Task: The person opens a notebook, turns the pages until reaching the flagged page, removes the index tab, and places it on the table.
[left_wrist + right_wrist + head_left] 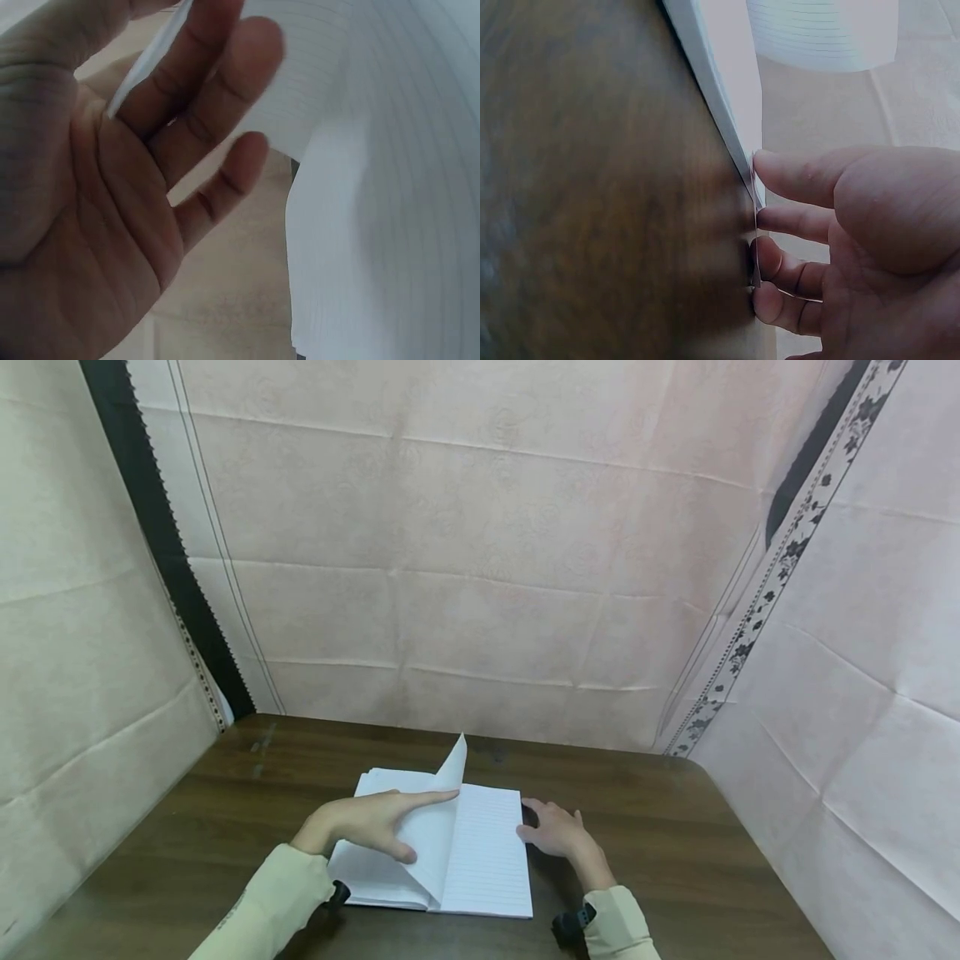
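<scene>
An open notebook (pixel 487 852) with white lined pages lies on the table, one leaf (pixel 452 768) standing up near its spine. My left hand (pixel 378 822) reaches across the left side with fingers extended, touching this raised leaf. In the left wrist view, the fingers of the left hand (pixel 180 127) are spread and the leaf passes behind them. At the notebook's right edge, my right hand (pixel 553 828) has its thumb on the pages. The right wrist view shows the thumb and fingers of the right hand (pixel 840 225) at a thin edge of the notebook (pixel 739 97).
The brown wooden table (pixel 645 827) extends around the notebook. Pale cloth (pixel 465 568) hangs behind it and on both sides. Each wrist carries a small black camera, such as the one by the right sleeve (pixel 618 918).
</scene>
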`<state>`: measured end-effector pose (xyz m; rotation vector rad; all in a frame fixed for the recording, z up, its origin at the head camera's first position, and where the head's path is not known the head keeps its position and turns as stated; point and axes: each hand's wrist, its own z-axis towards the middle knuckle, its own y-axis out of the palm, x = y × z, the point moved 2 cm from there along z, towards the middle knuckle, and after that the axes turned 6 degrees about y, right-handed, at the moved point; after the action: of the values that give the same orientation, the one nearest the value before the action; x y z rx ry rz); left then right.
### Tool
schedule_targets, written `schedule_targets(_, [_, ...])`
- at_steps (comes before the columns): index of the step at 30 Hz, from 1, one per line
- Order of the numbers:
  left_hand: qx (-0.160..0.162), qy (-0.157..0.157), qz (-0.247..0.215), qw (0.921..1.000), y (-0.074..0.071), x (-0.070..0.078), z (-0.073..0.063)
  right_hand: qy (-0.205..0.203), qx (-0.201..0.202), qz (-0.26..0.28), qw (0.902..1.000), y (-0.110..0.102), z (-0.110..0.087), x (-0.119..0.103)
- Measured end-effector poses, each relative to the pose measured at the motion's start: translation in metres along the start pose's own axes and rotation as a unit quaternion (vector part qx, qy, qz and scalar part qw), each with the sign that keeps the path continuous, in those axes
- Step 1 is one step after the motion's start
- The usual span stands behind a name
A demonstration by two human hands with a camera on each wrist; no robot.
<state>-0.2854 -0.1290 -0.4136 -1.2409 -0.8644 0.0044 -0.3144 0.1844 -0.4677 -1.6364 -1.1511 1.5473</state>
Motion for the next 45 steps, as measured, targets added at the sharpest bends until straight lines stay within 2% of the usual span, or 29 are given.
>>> schedule_targets(6, [0.010,-0.014,0.015,0.9997,-0.005,-0.003,-0.004,0.001,0.003,-0.003,1.0000,0.000,0.001,0.000])
schedule_targets(13, [0.040,-0.006,0.017,0.9990,-0.009,-0.008,-0.006,0.002,0.001,-0.004,1.0000,0.000,0.001,0.000])
schedule_targets(22, [0.078,-0.052,0.043,0.9947,-0.013,-0.026,-0.014,-0.003,0.001,-0.002,1.0000,0.001,0.001,0.000])
schedule_targets(30, [0.099,-0.080,0.005,0.9919,-0.017,-0.032,-0.019,0.001,0.003,-0.004,1.0000,0.001,0.000,0.000])
schedule_targets(33, [0.098,-0.081,0.000,0.9920,-0.019,-0.036,-0.021,0.002,0.003,-0.002,1.0000,0.001,0.000,0.000])
schedule_targets(37, [0.080,-0.087,-0.011,0.9930,-0.020,-0.041,-0.027,0.002,0.003,-0.002,1.0000,0.001,0.000,-0.001])
schedule_targets(41, [0.057,-0.113,-0.041,0.9912,-0.021,-0.045,-0.032,0.002,0.003,-0.006,1.0000,0.000,0.000,-0.001])
schedule_targets(45, [0.044,-0.150,-0.064,0.9856,-0.021,-0.047,-0.036,0.002,0.004,-0.008,1.0000,0.001,0.000,0.000])
